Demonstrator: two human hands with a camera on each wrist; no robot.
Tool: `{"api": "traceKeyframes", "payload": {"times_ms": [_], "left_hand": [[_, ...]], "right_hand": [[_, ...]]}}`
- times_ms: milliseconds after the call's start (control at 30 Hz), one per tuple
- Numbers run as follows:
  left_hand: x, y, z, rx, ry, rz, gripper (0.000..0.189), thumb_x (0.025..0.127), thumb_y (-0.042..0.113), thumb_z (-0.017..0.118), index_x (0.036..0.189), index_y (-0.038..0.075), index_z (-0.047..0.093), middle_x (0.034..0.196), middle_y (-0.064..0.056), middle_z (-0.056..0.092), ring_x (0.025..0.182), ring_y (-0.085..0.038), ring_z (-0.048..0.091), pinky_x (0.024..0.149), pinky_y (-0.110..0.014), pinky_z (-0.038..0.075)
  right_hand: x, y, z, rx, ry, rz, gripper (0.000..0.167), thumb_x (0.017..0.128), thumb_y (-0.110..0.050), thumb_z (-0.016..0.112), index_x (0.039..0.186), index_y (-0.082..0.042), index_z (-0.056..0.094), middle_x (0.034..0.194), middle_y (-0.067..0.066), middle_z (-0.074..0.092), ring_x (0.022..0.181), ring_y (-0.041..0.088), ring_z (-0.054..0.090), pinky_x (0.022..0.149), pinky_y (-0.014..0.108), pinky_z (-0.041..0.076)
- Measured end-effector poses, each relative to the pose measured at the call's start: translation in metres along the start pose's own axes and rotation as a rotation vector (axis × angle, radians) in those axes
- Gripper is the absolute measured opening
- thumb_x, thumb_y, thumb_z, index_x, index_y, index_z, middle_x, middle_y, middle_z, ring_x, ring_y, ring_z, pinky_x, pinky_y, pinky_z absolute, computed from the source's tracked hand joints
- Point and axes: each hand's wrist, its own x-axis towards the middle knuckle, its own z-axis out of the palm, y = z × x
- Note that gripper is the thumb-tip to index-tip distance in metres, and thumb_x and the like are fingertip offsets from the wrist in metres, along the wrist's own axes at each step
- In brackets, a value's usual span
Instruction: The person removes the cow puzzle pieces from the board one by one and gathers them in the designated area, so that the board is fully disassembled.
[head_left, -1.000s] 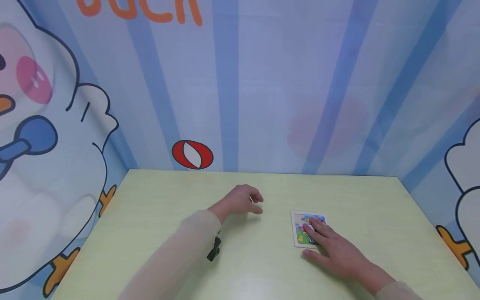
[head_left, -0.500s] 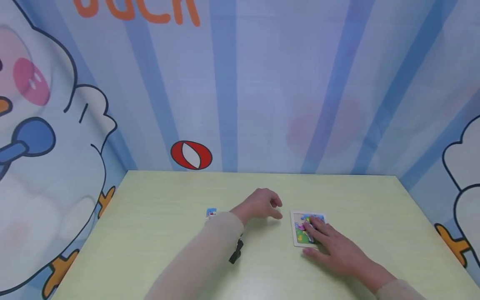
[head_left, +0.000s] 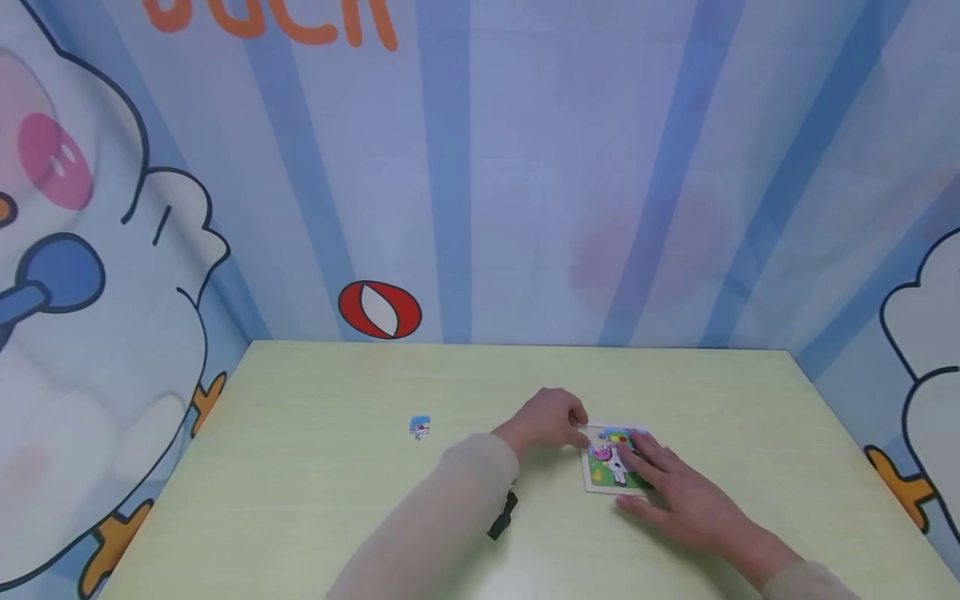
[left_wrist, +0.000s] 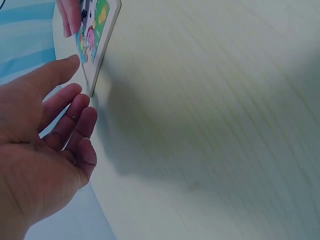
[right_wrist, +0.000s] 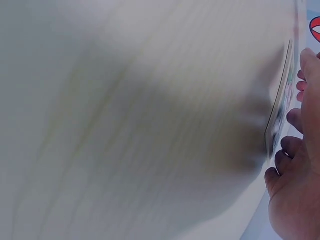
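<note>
A small framed jigsaw puzzle (head_left: 617,473) with a cow picture lies on the table, right of centre; a bare patch shows at its upper left. My left hand (head_left: 551,418) is at the frame's upper left corner, fingers loosely bent. In the left wrist view, the thumb and fingertips of this left hand (left_wrist: 55,115) stand apart with nothing between them, right beside the frame corner. My right hand (head_left: 686,500) covers the puzzle's right part with extended fingers. A loose jigsaw piece (head_left: 420,427), blue with red and white, lies to the left.
The pale yellow table (head_left: 322,483) ends at the back against a blue striped cloth backdrop (head_left: 517,208) printed with cartoon birds. A black strap end (head_left: 502,515) hangs from the left wrist.
My left hand has moved right across the table to the puzzle's upper left corner, uncovering the loose piece that the arm hid. My right hand has stayed on the puzzle.
</note>
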Motion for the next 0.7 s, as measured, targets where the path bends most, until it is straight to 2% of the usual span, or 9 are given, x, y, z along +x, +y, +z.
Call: {"api": "traceKeyframes", "payload": {"times_ms": [200,400,700], "left_hand": [[0.005,0.005,0.010,0.030,0.021,-0.020,0.028,0.092,0.025,0.086,0.115,0.009,0.078,0.097,0.004,0.067,0.089,-0.011,0.056,0.089,-0.024,0.050],[0.011,0.010,0.016,0.053,0.028,-0.012,0.029,0.093,0.027,0.086,0.117,0.010,0.079,0.104,0.004,0.072,0.093,-0.011,0.059,0.093,-0.025,0.050],[0.014,0.010,0.026,0.079,0.050,0.000,0.026,0.095,0.027,0.084,0.116,0.012,0.080,0.099,0.006,0.070,0.092,-0.009,0.058,0.092,-0.023,0.049]], "right_hand": [[-0.003,0.004,0.001,0.005,0.001,-0.008,0.079,0.101,-0.064,0.063,0.163,-0.020,0.046,0.171,0.016,0.036,0.154,0.046,0.037,0.111,0.065,0.045],[-0.004,0.007,0.003,0.021,0.005,-0.017,0.078,0.102,-0.063,0.062,0.164,-0.020,0.045,0.172,0.015,0.035,0.154,0.046,0.037,0.110,0.066,0.045],[-0.004,0.006,0.006,0.030,-0.006,0.004,0.079,0.103,-0.064,0.060,0.164,-0.017,0.044,0.173,0.014,0.033,0.155,0.044,0.035,0.110,0.065,0.045]]}}
